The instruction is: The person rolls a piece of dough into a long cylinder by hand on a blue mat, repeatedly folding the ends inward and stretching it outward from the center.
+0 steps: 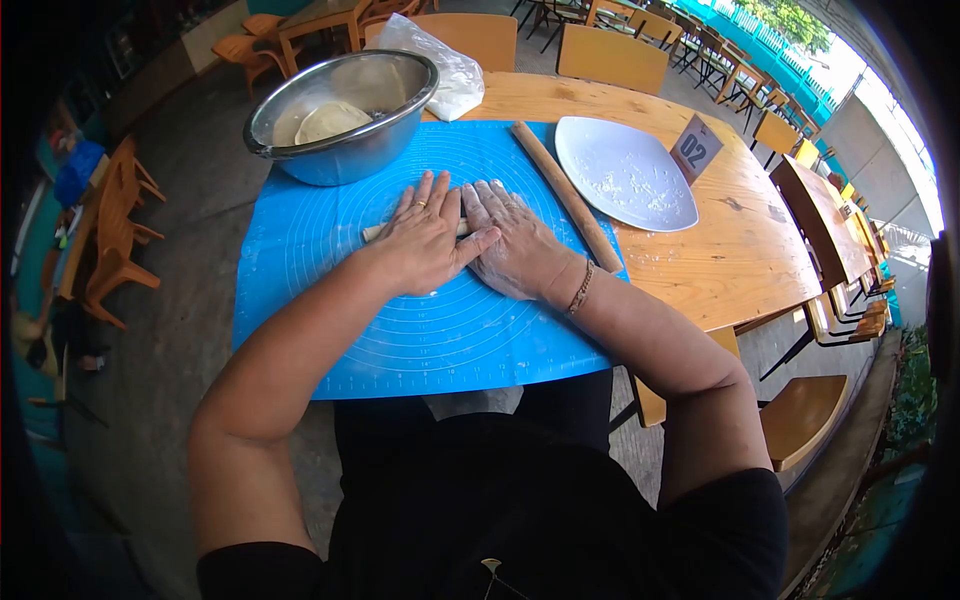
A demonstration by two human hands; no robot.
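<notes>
My left hand (425,232) lies flat, fingers stretched out, over a thin roll of dough (372,234). Beside it my right hand (512,240), dusted with flour, is spread palm down, and the thumbs meet or overlap. One end of the roll sticks out left of my left hand, and a bit shows between the hands; the rest is hidden beneath them. Under everything is a blue pastry mat (430,350) with printed circles. A steel bowl (350,165) with a lump of dough (332,121) inside stands at the mat's far left. A wooden rolling pin (567,195) lies right of my hands.
A white plate (625,172) with scattered flour sits right of the rolling pin, beside a sign marked 02 (696,148). Behind the bowl rests a clear plastic bag (455,85) of white powder. The wooden table (740,250) extends right; chairs stand around it.
</notes>
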